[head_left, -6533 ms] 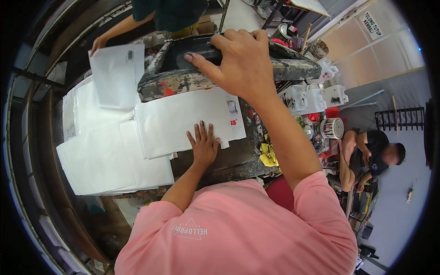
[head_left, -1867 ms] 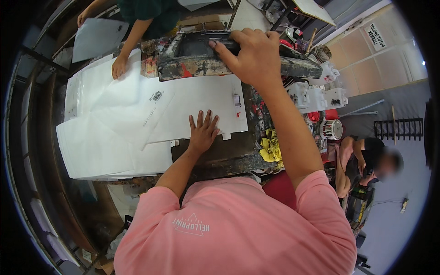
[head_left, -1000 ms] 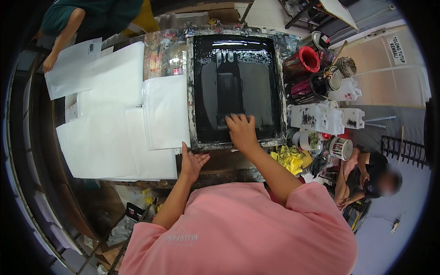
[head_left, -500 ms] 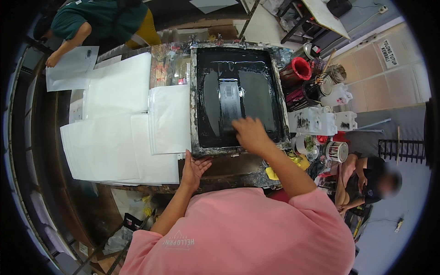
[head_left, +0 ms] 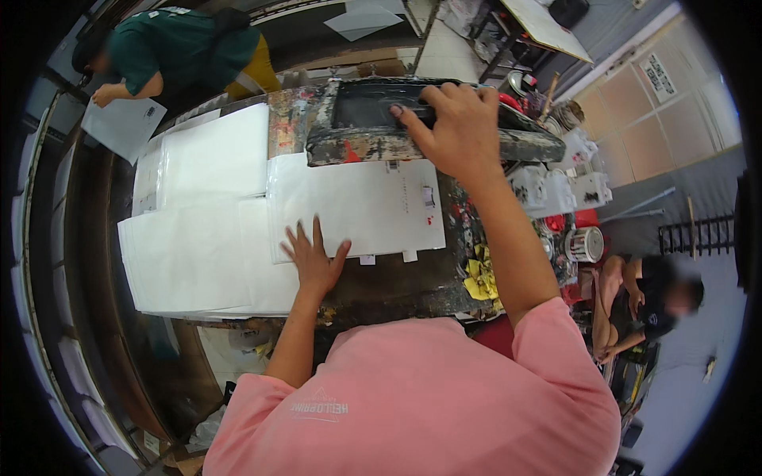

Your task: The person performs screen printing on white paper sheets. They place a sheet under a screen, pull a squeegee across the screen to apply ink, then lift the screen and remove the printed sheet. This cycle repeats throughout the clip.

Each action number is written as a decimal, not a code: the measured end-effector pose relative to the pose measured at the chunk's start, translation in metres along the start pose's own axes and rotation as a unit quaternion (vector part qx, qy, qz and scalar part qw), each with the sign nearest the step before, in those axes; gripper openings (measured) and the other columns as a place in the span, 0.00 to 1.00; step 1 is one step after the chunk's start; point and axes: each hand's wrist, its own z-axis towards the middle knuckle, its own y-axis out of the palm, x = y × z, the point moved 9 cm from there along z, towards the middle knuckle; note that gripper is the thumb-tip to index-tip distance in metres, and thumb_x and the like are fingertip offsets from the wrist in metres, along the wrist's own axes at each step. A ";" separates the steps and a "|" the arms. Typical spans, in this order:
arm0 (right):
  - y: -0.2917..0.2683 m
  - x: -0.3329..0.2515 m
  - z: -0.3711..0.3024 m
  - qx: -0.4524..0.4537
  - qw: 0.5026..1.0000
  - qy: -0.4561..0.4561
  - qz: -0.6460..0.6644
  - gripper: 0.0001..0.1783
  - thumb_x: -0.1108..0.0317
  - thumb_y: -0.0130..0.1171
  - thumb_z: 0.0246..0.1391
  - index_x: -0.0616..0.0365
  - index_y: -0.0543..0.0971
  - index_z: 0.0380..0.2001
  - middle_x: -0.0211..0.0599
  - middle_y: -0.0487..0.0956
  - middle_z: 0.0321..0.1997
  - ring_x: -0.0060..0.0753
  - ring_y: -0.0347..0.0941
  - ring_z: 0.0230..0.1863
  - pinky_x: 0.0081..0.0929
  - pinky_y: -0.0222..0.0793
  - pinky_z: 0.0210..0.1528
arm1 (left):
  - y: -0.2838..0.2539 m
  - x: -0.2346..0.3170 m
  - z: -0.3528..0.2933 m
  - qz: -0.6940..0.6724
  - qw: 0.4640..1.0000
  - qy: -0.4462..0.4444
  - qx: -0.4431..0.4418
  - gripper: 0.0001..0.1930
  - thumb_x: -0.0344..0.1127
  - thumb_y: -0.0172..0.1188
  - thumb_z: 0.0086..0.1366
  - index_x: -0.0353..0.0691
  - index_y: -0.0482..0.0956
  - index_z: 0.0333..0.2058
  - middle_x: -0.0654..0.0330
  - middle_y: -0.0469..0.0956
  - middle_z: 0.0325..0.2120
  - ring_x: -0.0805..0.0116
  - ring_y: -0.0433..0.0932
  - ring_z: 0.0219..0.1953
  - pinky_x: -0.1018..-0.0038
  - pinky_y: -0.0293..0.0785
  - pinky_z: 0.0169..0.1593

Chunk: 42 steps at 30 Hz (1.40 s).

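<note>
My right hand reaches over the near bar of an ink-stained screen-printing frame, which is tilted with its near edge raised off the table. Its fingers curl over that bar; anything else under the palm is hidden. Dark ink marks the thumb. Below the frame lies a white plastic sheet or bag with small dark print and red specks near its right side. My left hand is open, fingers spread, at the near left part of that sheet, where it meets the white stack.
Another white stack lies farther back. Paint cans, white plastic containers, a white bucket and a crumpled yellow cloth line the right side. A co-worker holds a white sheet at far left; another person sits at right.
The screen frame, flat before, now has its near edge raised, uncovering the printed white sheet. My right hand has moved farther away and up; my left hand has turned palm down onto the sheets.
</note>
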 end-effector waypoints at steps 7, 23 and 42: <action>-0.005 0.005 0.039 -0.015 1.000 0.008 -0.006 0.31 0.37 0.65 0.62 0.58 0.88 0.34 0.38 0.84 0.32 0.44 0.79 0.39 0.46 0.61 0.53 | 0.061 -0.062 -0.040 0.122 0.991 -0.045 -0.031 0.63 0.85 0.43 0.66 0.34 0.51 0.80 0.38 0.43 0.81 0.39 0.32 0.84 0.22 0.15 0.72; -0.001 0.003 0.025 -0.028 1.000 0.012 -0.003 0.34 0.33 0.63 0.63 0.58 0.89 0.35 0.38 0.84 0.30 0.42 0.80 0.38 0.47 0.60 0.50 | -0.112 -0.144 -0.026 -0.038 0.952 -0.011 0.302 0.33 0.42 0.73 0.68 0.41 0.76 0.69 0.52 0.74 0.70 0.50 0.66 0.76 0.36 0.37 0.80; -0.002 0.010 0.012 0.004 1.000 -0.003 0.026 0.37 0.30 0.63 0.60 0.60 0.88 0.29 0.38 0.81 0.27 0.40 0.76 0.36 0.44 0.60 0.52 | 0.131 0.093 -0.002 0.001 0.974 0.223 -0.037 0.33 0.54 0.47 0.80 0.44 0.66 0.76 0.47 0.55 0.80 0.43 0.47 0.83 0.36 0.30 0.80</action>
